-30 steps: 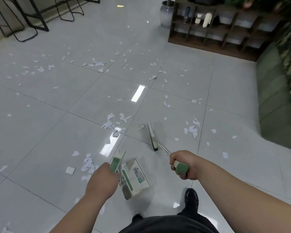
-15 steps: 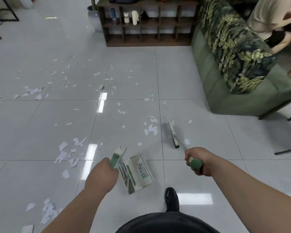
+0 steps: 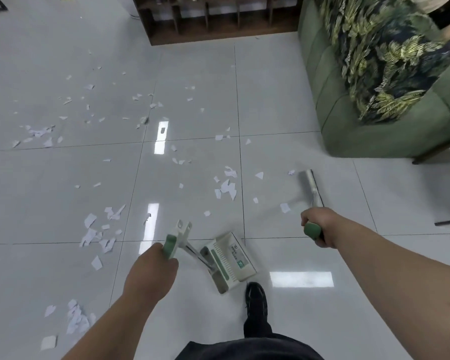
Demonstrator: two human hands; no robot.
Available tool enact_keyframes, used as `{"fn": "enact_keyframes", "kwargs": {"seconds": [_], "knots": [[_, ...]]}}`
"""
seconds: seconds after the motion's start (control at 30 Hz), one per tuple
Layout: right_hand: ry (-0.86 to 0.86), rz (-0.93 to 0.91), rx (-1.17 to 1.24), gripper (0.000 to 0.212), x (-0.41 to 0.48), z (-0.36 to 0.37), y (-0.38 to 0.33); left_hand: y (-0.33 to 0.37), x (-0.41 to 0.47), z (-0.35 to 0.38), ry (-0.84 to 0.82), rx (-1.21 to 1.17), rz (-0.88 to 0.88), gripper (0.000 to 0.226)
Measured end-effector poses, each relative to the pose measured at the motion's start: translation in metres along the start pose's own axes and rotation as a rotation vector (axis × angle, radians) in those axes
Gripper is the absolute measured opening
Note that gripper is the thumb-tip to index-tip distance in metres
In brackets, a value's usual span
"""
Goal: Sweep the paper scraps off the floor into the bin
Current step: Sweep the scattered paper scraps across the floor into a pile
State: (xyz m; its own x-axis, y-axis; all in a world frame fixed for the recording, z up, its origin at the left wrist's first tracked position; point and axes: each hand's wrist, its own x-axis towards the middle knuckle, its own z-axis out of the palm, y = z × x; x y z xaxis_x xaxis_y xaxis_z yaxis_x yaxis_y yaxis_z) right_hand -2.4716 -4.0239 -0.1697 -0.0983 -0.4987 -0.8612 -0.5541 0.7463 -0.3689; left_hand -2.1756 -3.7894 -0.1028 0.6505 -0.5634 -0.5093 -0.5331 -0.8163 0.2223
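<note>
On tiled floor (image 3: 283, 100): scraps (image 3: 227, 188) scattered left, centre, far. Left hand (image 3: 151, 271) grips dustpan (image 3: 231, 258) handle; pan near feet, no scraps visible inside. Right hand (image 3: 318, 224) grips broom (image 3: 309, 185); head right of nearest scraps. Bin unseen. Sweeping seems barely begun.

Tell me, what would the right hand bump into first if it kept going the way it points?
Probably the paper scrap just ahead of the right hand, then the bigger cluster of scraps. But the hand, gripping the broom handle, looks higher than the floor, so it might pass over them.
</note>
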Motion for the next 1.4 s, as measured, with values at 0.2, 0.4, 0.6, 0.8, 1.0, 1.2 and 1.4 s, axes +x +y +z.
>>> {"fn": "enact_keyframes", "kwargs": {"seconds": [0.2,0.4,0.6,0.8,1.0,1.2,1.4], "knots": [[-0.112,-0.008,-0.086,0.008,0.019,0.04,-0.019,0.003,0.0,-0.005,0.011,-0.025,-0.069,0.008],[-0.275,-0.024,-0.142,0.01,-0.014,0.114,-0.025,-0.023,0.0,-0.013,0.051,-0.118,-0.149,0.01],[-0.439,-0.035,-0.205,0.011,-0.058,0.19,-0.053,-0.062,0.003,-0.029,0.085,-0.18,-0.207,0.011],[-0.557,-0.001,-0.211,0.02,-0.085,0.255,-0.086,-0.109,0.017,-0.055,0.106,-0.202,-0.238,0.013],[-0.638,0.062,-0.062,0.019,-0.098,0.278,-0.102,-0.153,0.036,-0.073,0.092,-0.209,-0.229,0.013],[-0.537,-0.022,-0.153,0.016,-0.128,0.298,-0.104,-0.202,0.052,-0.091,0.077,-0.229,-0.236,0.012],[-0.291,-0.115,-0.31,0.017,-0.152,0.342,-0.082,-0.253,0.05,-0.099,0.077,-0.259,-0.249,0.014]]}}
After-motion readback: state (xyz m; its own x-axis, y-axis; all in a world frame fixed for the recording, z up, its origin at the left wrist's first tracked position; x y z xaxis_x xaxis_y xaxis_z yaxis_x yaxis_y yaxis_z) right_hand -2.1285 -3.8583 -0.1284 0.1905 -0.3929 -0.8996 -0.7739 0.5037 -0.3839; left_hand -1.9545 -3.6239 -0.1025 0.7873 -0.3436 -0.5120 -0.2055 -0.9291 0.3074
